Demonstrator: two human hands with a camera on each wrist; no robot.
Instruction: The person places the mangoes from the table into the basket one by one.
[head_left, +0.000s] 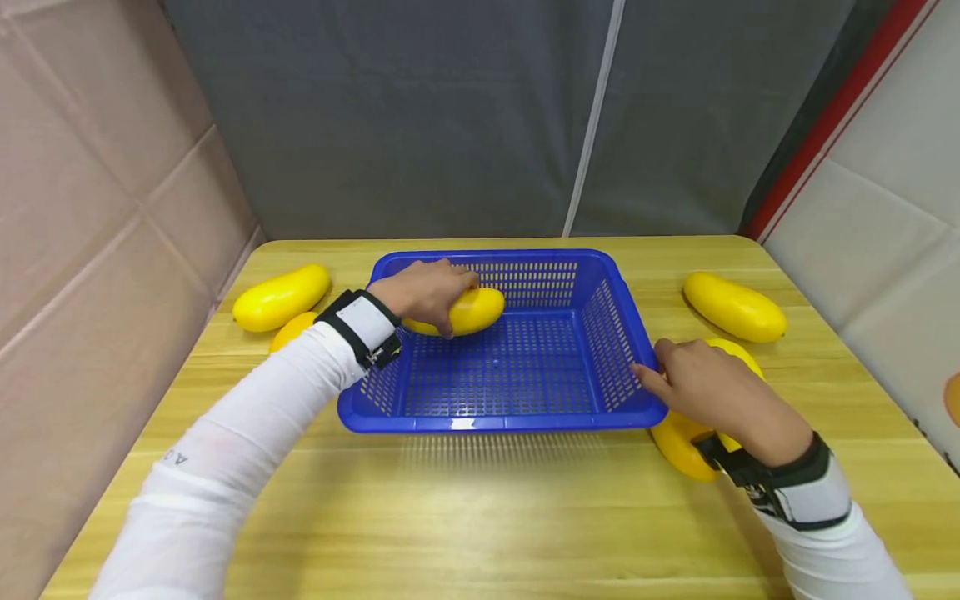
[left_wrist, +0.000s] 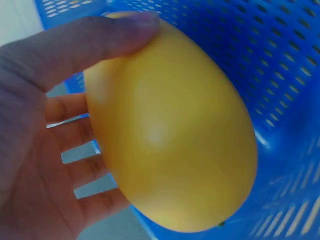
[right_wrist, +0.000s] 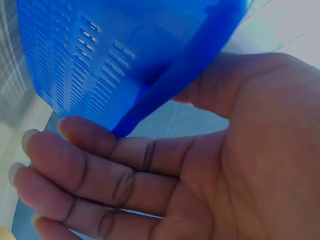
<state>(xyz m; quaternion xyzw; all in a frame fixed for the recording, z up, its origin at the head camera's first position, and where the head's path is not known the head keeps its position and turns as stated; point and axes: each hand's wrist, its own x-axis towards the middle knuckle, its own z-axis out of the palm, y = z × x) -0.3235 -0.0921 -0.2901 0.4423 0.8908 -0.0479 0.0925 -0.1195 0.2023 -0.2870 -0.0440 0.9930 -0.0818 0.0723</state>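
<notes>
- L hand (head_left: 422, 287) wrapped round yellow mango (head_left: 467, 311), thumb + fingers clamped on it, held inside blue basket (head_left: 495, 414) near its far-left corner.
- R hand (head_left: 705, 385) relaxed, fingers straight, touching basket's right rim; another mango (head_left: 678, 442) under its wrist.

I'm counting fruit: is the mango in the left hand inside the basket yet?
Inside: the left hand holds the mango within the blue basket walls.
</notes>
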